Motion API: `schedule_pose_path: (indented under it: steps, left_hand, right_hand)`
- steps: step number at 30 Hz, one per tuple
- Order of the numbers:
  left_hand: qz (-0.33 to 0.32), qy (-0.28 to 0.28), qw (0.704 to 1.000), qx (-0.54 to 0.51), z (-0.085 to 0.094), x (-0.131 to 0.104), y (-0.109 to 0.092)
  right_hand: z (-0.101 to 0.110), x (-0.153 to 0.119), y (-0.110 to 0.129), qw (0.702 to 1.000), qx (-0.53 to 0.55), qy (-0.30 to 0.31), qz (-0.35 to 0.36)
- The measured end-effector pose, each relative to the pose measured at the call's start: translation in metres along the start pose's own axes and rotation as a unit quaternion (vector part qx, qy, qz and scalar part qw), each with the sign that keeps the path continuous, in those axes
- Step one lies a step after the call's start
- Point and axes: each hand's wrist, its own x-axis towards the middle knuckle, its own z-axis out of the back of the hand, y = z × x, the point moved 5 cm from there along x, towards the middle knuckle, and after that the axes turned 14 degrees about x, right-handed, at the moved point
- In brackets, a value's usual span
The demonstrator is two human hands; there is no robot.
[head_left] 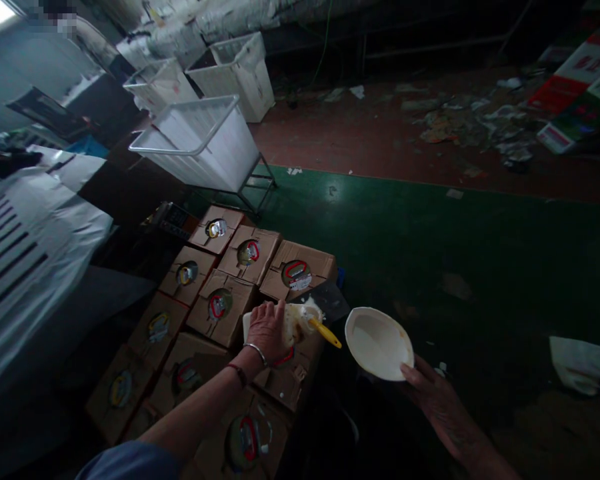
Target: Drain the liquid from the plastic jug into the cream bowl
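Observation:
My left hand (270, 328) reaches over the cardboard boxes, its fingers resting on a pale, stained container (293, 325). White paste shows at the container's right end, where a brush or tool with a yellow handle (325, 332) sticks out. Whether my fingers grip the container or only lie on it is hard to tell. At the right, my right hand (427, 387) pinches the lower right rim of a white oval shell (377, 343), which is held in the air with its hollow side showing.
Cardboard boxes (225, 287) with round openings and red or yellow handles stand in rows at lower left. White plastic bins (215, 143) are beyond them. Plastic sheeting (55, 220) covers something at left. Scraps litter the red floor (380, 133). A person (97, 43) is at upper left.

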Motion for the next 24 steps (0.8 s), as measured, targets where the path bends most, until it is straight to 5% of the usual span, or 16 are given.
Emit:
schedule_pose_path:
  steps: [9, 15, 24]
  left_hand:
    - [-0.009, -0.031, 0.999, -0.03, 0.051, -0.018, -0.034]
    - [-0.03, -0.045, 0.998, -0.041, 0.095, -0.019, -0.054]
    - [-0.087, -0.096, 0.99, -0.054, 0.127, -0.008, -0.071]
  right_hand:
    - [-0.009, -0.01, 0.087, 0.988, -0.14, 0.057, -0.01]
    - [-0.014, -0.015, 0.134, 0.967, -0.256, 0.014, 0.002]
    - [-0.026, -0.023, 0.181, 0.92, -0.384, -0.042, 0.067]
